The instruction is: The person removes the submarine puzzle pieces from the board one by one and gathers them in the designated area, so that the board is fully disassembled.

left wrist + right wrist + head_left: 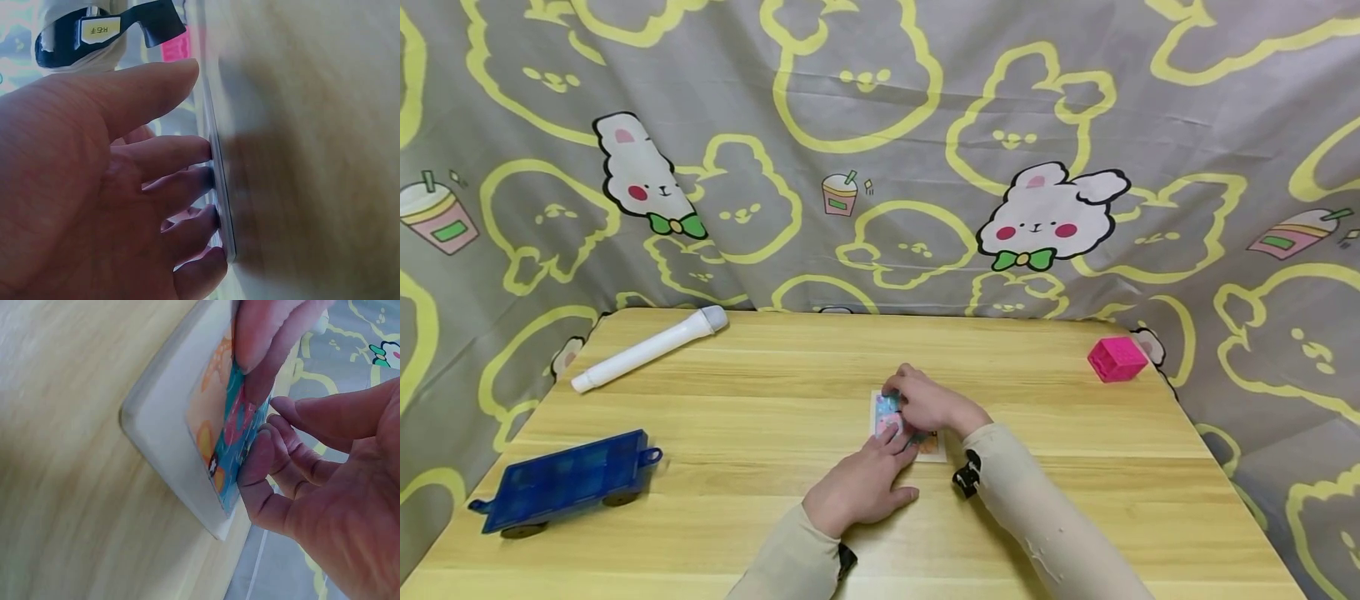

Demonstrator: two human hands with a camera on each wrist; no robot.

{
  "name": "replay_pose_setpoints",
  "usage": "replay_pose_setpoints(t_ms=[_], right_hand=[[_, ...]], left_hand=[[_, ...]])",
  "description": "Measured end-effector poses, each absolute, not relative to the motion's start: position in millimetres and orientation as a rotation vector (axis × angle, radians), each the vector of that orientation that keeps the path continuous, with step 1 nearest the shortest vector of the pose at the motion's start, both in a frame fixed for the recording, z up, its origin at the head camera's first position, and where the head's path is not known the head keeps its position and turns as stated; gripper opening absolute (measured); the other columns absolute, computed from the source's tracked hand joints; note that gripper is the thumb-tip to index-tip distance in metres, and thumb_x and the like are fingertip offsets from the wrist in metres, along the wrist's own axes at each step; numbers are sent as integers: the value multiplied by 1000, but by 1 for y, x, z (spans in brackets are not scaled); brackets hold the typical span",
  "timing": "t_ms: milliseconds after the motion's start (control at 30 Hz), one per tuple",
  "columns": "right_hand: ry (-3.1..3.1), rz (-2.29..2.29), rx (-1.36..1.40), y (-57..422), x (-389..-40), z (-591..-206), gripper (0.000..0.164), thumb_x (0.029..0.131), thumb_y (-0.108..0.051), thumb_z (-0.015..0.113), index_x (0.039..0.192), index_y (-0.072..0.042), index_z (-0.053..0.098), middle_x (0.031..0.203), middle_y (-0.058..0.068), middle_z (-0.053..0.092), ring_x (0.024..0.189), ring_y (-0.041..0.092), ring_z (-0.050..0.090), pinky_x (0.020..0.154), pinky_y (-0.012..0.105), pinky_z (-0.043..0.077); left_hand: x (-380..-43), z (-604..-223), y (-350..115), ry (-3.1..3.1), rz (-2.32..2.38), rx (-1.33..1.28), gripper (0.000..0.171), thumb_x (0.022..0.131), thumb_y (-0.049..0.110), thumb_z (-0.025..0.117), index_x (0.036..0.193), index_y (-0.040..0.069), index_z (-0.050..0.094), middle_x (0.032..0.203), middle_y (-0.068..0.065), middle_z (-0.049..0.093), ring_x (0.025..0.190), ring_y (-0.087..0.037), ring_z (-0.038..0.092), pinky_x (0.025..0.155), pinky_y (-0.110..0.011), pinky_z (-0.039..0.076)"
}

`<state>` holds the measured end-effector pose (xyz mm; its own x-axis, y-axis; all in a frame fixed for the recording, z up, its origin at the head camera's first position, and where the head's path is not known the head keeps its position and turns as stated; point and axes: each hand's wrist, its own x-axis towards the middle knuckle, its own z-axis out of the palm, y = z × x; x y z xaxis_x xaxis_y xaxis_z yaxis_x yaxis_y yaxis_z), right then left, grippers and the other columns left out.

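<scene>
On the wood-grain surface (760, 400), near its middle and under both hands:

Item: white board (937, 455), one, thin, with rounded corners, lying flat; printed picture (889, 406) on its face in blue, pink and orange, partly covered by fingers.

Item: left hand (861, 483), grip spread, fingertips resting on the picture, thumb held off to the side, clear of the board.

Item: right hand (928, 400), fingers bent, tips touching the picture just beyond the left fingers; whether this grip pinches an edge or only rests there cannot be told.

Also on the surface: white stick (647, 354), microphone-shaped, grey head, far left, lying aslant; blue toy wagon (568, 479), translucent, dark wheels, a loop at its right end, near left; pink block (1117, 360), cube-shaped, hollow on one side, far right corner, well apart from the hands.

Worn: pale sleeves (1052, 508); black wrist straps (968, 475), one per arm.

Behind: grey curtain (730, 100), yellow-outlined animals, white rabbits with green bows, pink cups.
</scene>
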<state>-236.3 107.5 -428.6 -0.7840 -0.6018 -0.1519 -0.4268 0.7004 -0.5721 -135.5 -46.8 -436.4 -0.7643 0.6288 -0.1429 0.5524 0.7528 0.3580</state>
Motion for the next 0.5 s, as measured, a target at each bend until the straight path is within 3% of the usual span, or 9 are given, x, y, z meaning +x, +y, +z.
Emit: replay_pose_setpoints(t_ms=[233,500], right_hand=[[2576,-771,-789,110,-239,-428,32,95,4,44,120,-2,63,105,5,53,97,20,50,92,38,45],[2576,-808,-773,107,-239,-428,23,102,-4,45,119,-2,61,108,5,50,99,19,51,93,37,45]], left_hand=[[-136,-435,-47,2686,446,917,59,97,37,60,146,7,48,155,-10,34,146,-26,19,111,-39,33],[-136,-438,-47,2663,458,910,58,98,37,59,147,7,47,156,-10,31,146,-28,18,113,-41,29]])
